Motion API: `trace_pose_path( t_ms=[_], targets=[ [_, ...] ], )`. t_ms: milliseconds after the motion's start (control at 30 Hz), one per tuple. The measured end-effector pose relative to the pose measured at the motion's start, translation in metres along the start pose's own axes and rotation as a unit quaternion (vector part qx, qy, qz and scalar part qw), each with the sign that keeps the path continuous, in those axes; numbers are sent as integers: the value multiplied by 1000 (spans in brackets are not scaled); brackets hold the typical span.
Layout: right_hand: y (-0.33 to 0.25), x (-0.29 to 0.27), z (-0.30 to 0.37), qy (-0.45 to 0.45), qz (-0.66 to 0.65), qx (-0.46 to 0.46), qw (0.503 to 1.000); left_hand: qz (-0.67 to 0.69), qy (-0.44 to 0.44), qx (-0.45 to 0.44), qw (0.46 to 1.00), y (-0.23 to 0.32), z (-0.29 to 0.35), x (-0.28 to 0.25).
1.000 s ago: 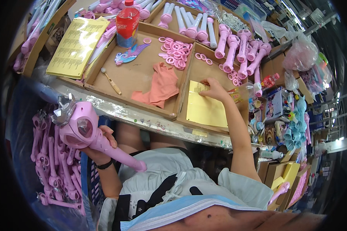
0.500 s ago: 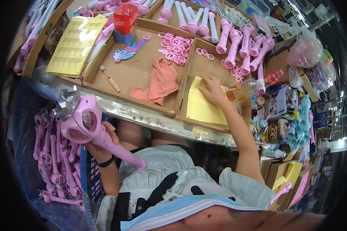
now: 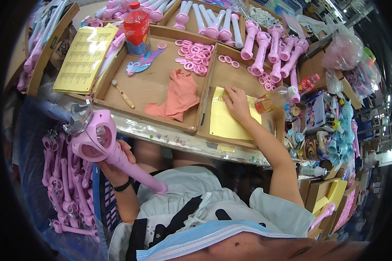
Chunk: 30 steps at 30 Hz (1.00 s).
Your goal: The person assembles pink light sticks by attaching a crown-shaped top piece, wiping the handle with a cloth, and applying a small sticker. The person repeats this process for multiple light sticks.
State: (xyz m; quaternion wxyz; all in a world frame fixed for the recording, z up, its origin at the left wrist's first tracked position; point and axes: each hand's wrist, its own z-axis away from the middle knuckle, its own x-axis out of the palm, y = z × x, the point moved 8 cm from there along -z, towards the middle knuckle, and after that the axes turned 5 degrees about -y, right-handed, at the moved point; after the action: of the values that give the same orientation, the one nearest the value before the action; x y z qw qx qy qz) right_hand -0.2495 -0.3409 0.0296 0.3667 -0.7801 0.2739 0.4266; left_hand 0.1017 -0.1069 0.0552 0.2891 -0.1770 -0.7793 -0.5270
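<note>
In my left hand (image 3: 125, 154), the fingers wrap round the handle of a pink toy wand (image 3: 101, 138) with a round, cut-out head. A silvery faceted piece (image 3: 79, 116) tops the wand, which tilts down toward my lap. My right hand (image 3: 237, 104) rests on a yellow label sheet (image 3: 222, 124) in the right cardboard tray, its thumb and fingers apart near the upper edge. Any label at the fingertips is too small to make out. A clear bottle (image 3: 270, 101) lies beside that hand.
A blue lined crate (image 3: 101, 204) with several pink wands stands at my left. The left tray (image 3: 157, 119) holds a coral cloth (image 3: 180, 95), a brush (image 3: 123, 93), pink rings (image 3: 196, 56) and a red bottle (image 3: 137, 30). Pink handles (image 3: 261, 52) lie at the far right.
The view has shifted slightly. My left hand still grips the wand, and my right hand stays on the yellow sheet, its fingers slightly shifted.
</note>
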Motion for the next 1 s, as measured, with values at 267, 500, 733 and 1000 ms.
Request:
trace_pose_path(
  t_ms=[267, 500, 733, 1000],
  targets=[
    [-8, -1, -1, 23, 33, -55, 998, -25, 28, 8, 999, 1, 2, -4],
    [-5, -2, -1, 24, 0, -36, 999, 4, 13, -3, 1000, -1, -2, 0],
    [-1, 5, -9, -22, -15, 6, 1000, 6, 12, 1, 1000, -1, -3, -1],
    [2, 8, -10, -27, -21, 35, 999, -8, 23, 5, 1000, -3, -2, -3]
  ],
)
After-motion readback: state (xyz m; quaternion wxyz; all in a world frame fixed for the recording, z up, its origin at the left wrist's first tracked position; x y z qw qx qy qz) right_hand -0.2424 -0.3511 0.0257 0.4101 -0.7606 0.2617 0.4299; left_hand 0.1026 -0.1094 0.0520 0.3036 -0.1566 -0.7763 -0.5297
